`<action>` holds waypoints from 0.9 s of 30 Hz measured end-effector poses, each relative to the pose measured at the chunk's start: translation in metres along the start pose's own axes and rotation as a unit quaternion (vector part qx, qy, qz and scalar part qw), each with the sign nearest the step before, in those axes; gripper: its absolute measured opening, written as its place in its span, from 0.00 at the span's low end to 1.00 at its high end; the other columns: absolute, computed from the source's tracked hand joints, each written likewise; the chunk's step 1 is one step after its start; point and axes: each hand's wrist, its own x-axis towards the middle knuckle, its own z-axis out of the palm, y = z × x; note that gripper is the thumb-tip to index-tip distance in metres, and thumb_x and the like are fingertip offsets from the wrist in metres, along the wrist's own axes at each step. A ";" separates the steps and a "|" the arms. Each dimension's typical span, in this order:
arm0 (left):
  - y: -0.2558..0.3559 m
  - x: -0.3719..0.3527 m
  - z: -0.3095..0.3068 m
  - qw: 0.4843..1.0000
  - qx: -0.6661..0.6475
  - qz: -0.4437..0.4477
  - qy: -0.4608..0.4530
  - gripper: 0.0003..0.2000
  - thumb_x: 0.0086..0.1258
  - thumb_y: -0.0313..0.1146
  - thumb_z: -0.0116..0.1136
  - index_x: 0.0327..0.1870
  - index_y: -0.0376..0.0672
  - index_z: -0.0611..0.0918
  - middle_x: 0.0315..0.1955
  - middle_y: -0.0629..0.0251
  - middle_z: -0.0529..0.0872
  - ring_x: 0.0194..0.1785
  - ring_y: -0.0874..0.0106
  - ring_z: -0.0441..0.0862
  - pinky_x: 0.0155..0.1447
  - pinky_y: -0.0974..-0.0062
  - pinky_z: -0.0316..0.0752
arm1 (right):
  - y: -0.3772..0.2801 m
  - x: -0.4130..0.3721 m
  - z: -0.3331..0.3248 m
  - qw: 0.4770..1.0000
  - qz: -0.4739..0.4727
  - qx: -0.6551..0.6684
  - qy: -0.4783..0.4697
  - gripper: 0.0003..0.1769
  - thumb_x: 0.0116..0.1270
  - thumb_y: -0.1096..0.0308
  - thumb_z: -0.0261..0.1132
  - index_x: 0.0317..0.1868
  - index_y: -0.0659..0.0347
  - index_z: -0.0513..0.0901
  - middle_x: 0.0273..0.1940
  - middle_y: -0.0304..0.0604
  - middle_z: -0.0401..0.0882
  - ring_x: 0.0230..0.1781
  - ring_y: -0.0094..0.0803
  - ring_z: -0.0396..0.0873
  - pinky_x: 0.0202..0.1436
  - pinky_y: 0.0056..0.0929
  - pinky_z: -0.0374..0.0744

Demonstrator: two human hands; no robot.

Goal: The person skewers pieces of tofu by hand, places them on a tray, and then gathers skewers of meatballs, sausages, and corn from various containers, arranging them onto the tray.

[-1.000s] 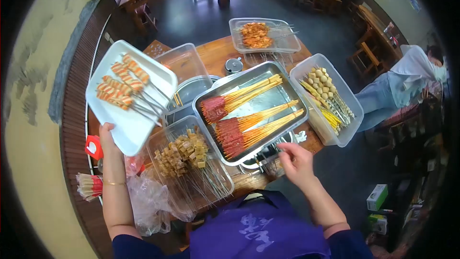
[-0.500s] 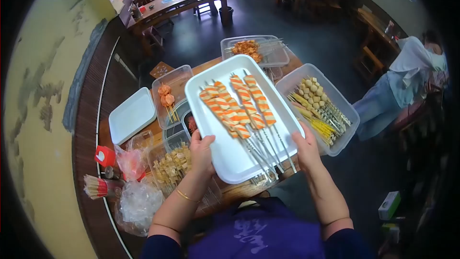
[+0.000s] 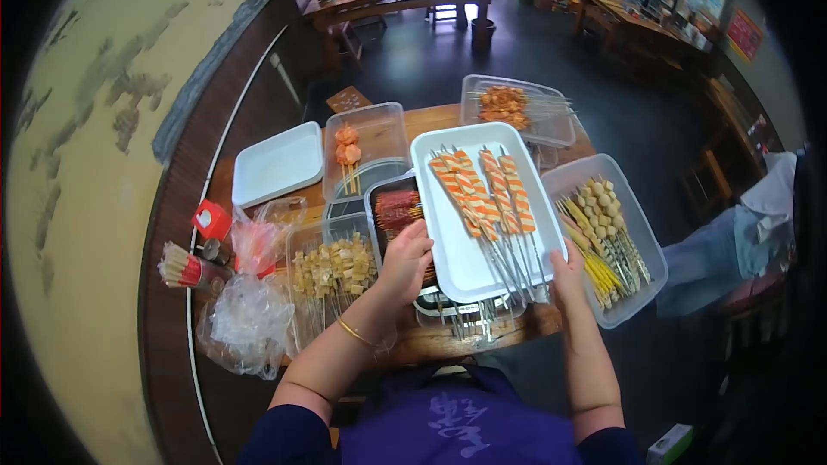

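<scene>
A white tray (image 3: 448, 274) is held over the wooden table, tilted a little. Several skewers of orange-and-white striped pieces (image 3: 474, 189) lie in it, their metal rods pointing towards me. My left hand (image 3: 407, 263) is closed at the tray's left edge, its fingers partly hidden. On the lower right edge, my right hand (image 3: 567, 274) grips with the thumb upward. Just left of the held tray, partly covered by it, a dark-rimmed tray of red meat skewers (image 3: 396, 208) shows. Below are more metal skewers (image 3: 478, 314).
Around stand tubs of tofu-like skewers (image 3: 336, 267), meatball skewers (image 3: 347, 146), reddish meat skewers (image 3: 504, 108) and mixed skewers (image 3: 603, 224). A second white tray (image 3: 277, 164), plastic bags (image 3: 245, 319) and a stick holder (image 3: 194, 267) sit left. A person (image 3: 732, 241) is at right.
The white tray has moved lower and away from me, over the table. The red meat skewers at its left are now more visible. My view has turned left.
</scene>
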 end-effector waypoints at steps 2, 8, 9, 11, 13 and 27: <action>-0.009 0.002 -0.012 1.000 0.010 -0.013 0.009 0.22 0.68 0.19 0.43 0.64 0.29 0.67 0.61 0.54 0.74 0.63 0.66 0.73 0.69 0.67 0.67 | 0.006 0.003 -0.002 1.000 0.010 0.014 0.006 0.21 0.65 0.75 0.55 0.59 0.68 0.74 0.46 0.41 0.79 0.41 0.25 0.78 0.46 0.23 0.76; 0.003 -0.022 -0.008 0.998 -0.017 -0.058 0.035 0.25 0.71 0.20 0.45 0.69 0.29 0.62 0.67 0.51 0.67 0.70 0.62 0.65 0.70 0.64 0.65 | -0.013 -0.002 -0.013 0.999 0.048 0.003 -0.013 0.21 0.71 0.69 0.58 0.61 0.68 0.72 0.52 0.43 0.78 0.50 0.27 0.77 0.56 0.28 0.74; 0.004 -0.022 -0.013 0.997 -0.012 -0.053 0.059 0.26 0.70 0.20 0.46 0.70 0.29 0.60 0.69 0.49 0.63 0.73 0.60 0.62 0.72 0.62 0.64 | -0.013 0.000 -0.009 0.999 0.036 0.010 0.001 0.22 0.74 0.61 0.56 0.61 0.68 0.72 0.54 0.44 0.78 0.53 0.28 0.76 0.58 0.29 0.74; 0.011 -0.031 -0.023 0.997 0.034 -0.029 0.067 0.25 0.70 0.20 0.46 0.70 0.30 0.61 0.68 0.49 0.65 0.72 0.59 0.63 0.71 0.61 0.65 | -0.016 -0.005 -0.007 0.997 0.021 0.078 0.002 0.24 0.75 0.57 0.54 0.61 0.68 0.72 0.55 0.45 0.78 0.54 0.30 0.76 0.58 0.30 0.74; 0.025 -0.042 -0.035 0.995 0.059 0.002 0.079 0.23 0.69 0.21 0.48 0.66 0.33 0.67 0.63 0.50 0.72 0.65 0.61 0.71 0.68 0.60 0.69 | -0.024 -0.013 -0.002 0.994 0.034 0.090 0.051 0.28 0.76 0.51 0.49 0.62 0.67 0.71 0.56 0.48 0.77 0.57 0.33 0.76 0.60 0.31 0.74; 0.034 -0.095 -0.163 0.933 -0.010 0.134 0.335 0.15 0.72 0.26 0.45 0.59 0.44 0.72 0.35 0.68 0.79 0.31 0.78 0.75 0.33 0.79 0.75 | -0.005 -0.087 -0.024 0.967 -0.009 -0.122 0.222 0.09 0.68 0.70 0.62 0.46 0.62 0.82 0.38 0.37 0.82 0.35 0.22 0.79 0.38 0.20 0.77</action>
